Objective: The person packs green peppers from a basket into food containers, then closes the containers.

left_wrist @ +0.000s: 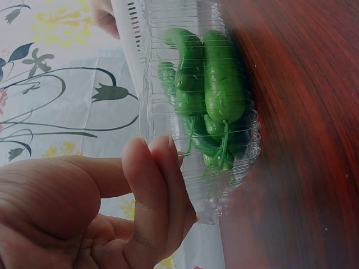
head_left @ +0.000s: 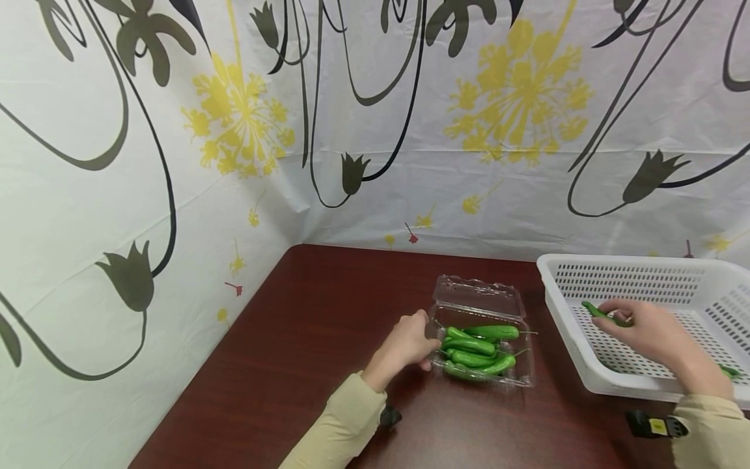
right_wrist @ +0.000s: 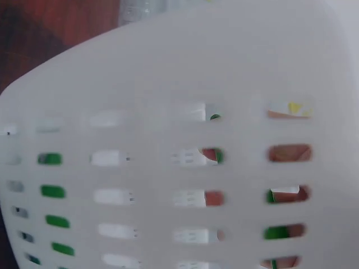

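Note:
A clear plastic clamshell box (head_left: 527, 365), its lid folded back, holds several green chili peppers (head_left: 471, 345). My left hand (head_left: 407, 339) pinches the left edge of this box between thumb and fingers. In the left wrist view, the fingertips (left_wrist: 160, 148) are right at the rim, beside the pepper stems. Over the white plastic basket (head_left: 577, 339) on the right, my right hand (head_left: 656, 332) holds a green chili pepper (head_left: 593, 309) between thumb and fingers. The right wrist view is mostly filled by the basket's slotted wall (right_wrist: 157, 134), with bits of the hand and green showing through.
Another pepper (head_left: 729, 370) lies in the basket near its front right, partly behind the right wrist. Both box and basket stand on a dark red-brown table (head_left: 328, 312). A patterned white sheet (head_left: 375, 117) hangs along the table's back and left edges.

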The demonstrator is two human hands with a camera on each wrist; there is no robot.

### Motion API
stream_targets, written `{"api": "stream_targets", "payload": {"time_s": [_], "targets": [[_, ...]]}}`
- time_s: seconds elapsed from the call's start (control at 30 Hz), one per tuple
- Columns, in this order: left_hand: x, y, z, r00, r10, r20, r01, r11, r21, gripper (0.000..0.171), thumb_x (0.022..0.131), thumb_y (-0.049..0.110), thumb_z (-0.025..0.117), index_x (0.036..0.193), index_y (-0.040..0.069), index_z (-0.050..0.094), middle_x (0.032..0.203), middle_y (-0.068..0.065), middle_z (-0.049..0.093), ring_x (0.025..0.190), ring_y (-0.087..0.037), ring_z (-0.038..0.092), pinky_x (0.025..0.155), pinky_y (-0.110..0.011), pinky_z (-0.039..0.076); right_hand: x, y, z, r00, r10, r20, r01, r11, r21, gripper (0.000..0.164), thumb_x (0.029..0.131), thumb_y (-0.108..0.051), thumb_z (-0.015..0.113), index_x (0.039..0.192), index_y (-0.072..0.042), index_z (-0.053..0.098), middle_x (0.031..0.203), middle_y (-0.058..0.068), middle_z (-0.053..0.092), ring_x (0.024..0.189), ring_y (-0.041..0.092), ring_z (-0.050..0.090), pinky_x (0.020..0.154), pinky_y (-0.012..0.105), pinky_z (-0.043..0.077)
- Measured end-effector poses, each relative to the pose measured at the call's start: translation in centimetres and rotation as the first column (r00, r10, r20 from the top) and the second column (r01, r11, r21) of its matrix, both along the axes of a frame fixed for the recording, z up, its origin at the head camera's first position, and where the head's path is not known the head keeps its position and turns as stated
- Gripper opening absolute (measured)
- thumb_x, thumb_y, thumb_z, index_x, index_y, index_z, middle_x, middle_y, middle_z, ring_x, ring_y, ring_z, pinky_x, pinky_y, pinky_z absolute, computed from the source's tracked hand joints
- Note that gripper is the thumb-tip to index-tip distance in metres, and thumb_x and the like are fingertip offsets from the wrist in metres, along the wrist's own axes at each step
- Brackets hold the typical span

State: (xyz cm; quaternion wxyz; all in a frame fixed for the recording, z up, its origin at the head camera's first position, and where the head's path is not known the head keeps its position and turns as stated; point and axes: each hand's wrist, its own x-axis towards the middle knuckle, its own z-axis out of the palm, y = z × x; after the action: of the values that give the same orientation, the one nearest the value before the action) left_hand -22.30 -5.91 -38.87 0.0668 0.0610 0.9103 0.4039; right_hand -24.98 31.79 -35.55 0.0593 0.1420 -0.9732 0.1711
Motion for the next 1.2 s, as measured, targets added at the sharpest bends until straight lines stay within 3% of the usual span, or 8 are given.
{"api": "stream_targets", "payload": {"time_s": [0.33, 0.5, 0.73, 0.93, 1.2], "targets": [[0.0, 0.0, 0.1, 1.000, 0.001, 0.007, -0.001, 1.000, 0.002, 0.023, 0.081, 0.010, 0.068, 0.094, 0.002, 0.051, 0.065, -0.006, 0.054, 0.035, -0.011, 0.055, 0.041, -0.022, 0.046, 0.7, -0.3, 1.5, 0.995, 0.019, -0.097, -0.021, 1.000, -0.021, 0.032, 0.080, -0.022, 0.068, 0.104, -0.001, 0.063, 0.082, 0.016, 0.064, 0.065, 0.023, 0.059, 0.049, 0.032, 0.039], [0.0, 0.0, 0.1, 1.000, 0.001, 0.005, -0.001, 1.000, 0.007, 0.022, 0.081, 0.010, 0.068, 0.094, 0.002, 0.051, 0.065, -0.006, 0.054, 0.035, -0.011, 0.055, 0.041, -0.022, 0.046, 0.8, -0.7, 1.9, 0.982, 0.022, -0.190, -0.024, 1.000, -0.007, 0.030, 0.077, -0.021, 0.071, 0.100, -0.003, 0.065, 0.077, 0.008, 0.065, 0.065, 0.027, 0.061, 0.053, 0.044, 0.043], [0.0, 0.0, 0.1, 1.000, 0.001, 0.008, -0.001, 1.000, -0.001, 0.024, 0.081, 0.010, 0.068, 0.096, 0.002, 0.051, 0.065, -0.006, 0.054, 0.035, -0.011, 0.055, 0.042, -0.022, 0.046, 1.1, -1.2, 2.5, 0.982, -0.003, -0.189, 0.001, 1.000, -0.009, 0.033, 0.078, -0.026, 0.071, 0.102, -0.004, 0.065, 0.082, 0.015, 0.065, 0.070, 0.034, 0.061, 0.058, 0.052, 0.041], [0.0, 0.0, 0.2, 1.000, 0.001, 0.007, -0.001, 1.000, -0.001, 0.024, 0.081, 0.010, 0.068, 0.096, 0.001, 0.051, 0.066, -0.007, 0.054, 0.035, -0.011, 0.055, 0.041, -0.022, 0.046, 1.2, -1.5, 2.8, 0.970, -0.009, -0.242, 0.006, 1.000, -0.013, 0.029, 0.077, -0.025, 0.072, 0.099, -0.007, 0.066, 0.082, 0.015, 0.066, 0.074, 0.037, 0.062, 0.061, 0.053, 0.040], [0.1, 0.0, 0.2, 1.000, -0.001, 0.011, 0.001, 1.000, -0.001, 0.024, 0.081, 0.010, 0.068, 0.097, 0.001, 0.051, 0.067, -0.007, 0.054, 0.035, -0.011, 0.055, 0.042, -0.022, 0.046, 1.7, -2.3, 3.1, 0.964, -0.020, -0.266, 0.007, 0.999, -0.049, 0.028, 0.076, -0.029, 0.074, 0.095, -0.011, 0.067, 0.082, 0.011, 0.068, 0.073, 0.030, 0.063, 0.065, 0.051, 0.038]]}}
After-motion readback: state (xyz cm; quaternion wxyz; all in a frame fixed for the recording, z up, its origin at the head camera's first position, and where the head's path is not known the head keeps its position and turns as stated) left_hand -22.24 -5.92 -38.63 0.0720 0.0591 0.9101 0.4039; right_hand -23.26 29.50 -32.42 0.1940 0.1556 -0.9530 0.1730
